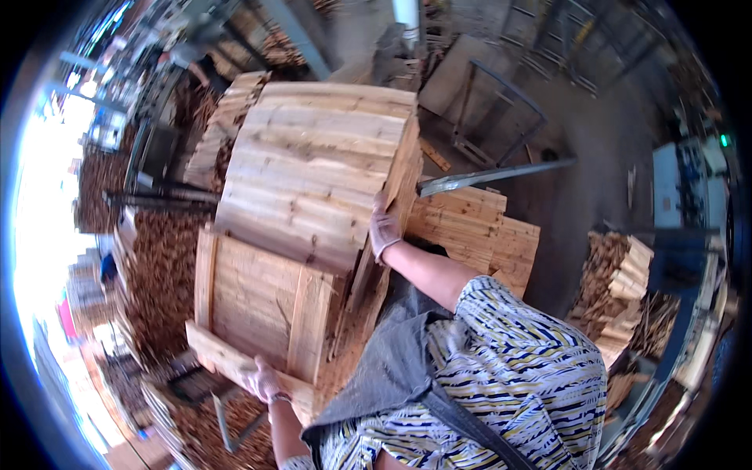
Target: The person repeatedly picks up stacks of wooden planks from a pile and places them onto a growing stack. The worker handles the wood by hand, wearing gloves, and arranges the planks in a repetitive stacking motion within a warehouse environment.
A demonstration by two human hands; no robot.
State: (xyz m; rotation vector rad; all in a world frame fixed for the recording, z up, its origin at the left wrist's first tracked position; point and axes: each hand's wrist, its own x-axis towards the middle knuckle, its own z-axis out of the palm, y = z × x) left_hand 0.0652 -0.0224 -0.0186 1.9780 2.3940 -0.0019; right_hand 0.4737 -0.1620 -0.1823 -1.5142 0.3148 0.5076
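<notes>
A wide panel of pale planks [313, 157] lies tilted on a stack in front of me. My right hand [384, 231], in a thin light glove, grips its right edge, with some fingers hidden by the wood. Nearer to me lies a smaller wooden panel [254, 274] with a cleat along each side. Across its near end runs a loose-looking plank [223, 356]. My left hand [265, 381], also gloved, is closed around the lower edge of this plank, towards its right end.
Stacked boards [462, 227] lie to the right, beside a metal bar [493, 176] and a metal frame [501, 110]. Piles of cut wood [160, 282] stand at the left, and another wood pile [611, 282] at the right. A person [188, 59] bends at the far left.
</notes>
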